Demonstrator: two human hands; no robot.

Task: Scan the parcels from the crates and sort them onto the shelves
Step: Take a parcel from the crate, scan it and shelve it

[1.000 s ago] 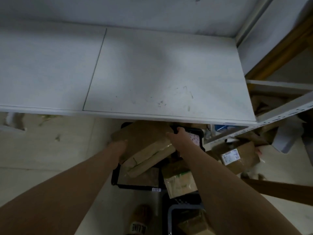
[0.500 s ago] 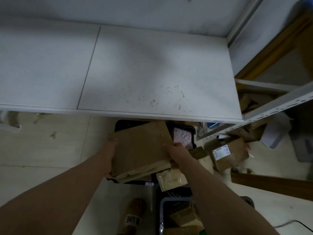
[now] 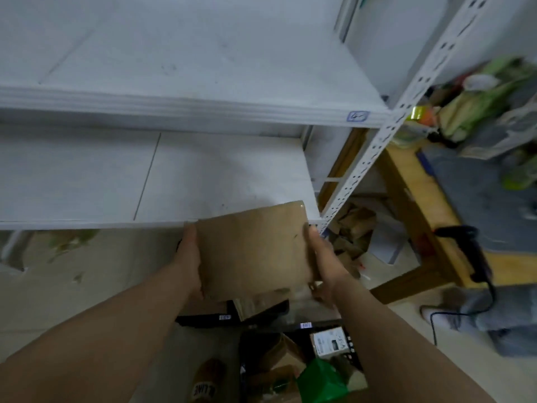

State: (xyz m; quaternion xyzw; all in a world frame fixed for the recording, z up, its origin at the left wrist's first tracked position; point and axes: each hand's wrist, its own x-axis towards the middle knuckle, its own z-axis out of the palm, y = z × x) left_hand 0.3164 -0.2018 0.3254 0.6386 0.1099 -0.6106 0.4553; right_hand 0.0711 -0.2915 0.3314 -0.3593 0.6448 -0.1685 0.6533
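Parcel (image 3: 252,251): flat brown cardboard, held in the air between both hands and tilted. Its far edge overlaps the front lip of the lower shelf (image 3: 203,175); I cannot tell whether it touches.

Left hand (image 3: 190,257): clasps the parcel's left edge, thumb along the top face, fingers curled under and hidden.

Right hand (image 3: 322,257): clasps the right edge the same way, thumb on top, fingers hidden beneath.

Upper shelf (image 3: 203,68): a small blue-edged label (image 3: 358,116) on its front lip, at the right end.

Black crate (image 3: 209,318): on the floor directly under the parcel, brown packets inside.

Second crate (image 3: 353,347): nearer the body, holding a white-labelled box (image 3: 328,343) and a green bag (image 3: 322,379).

Scanner (image 3: 465,237): black, on the wooden table (image 3: 412,205) at right, well apart from both hands.
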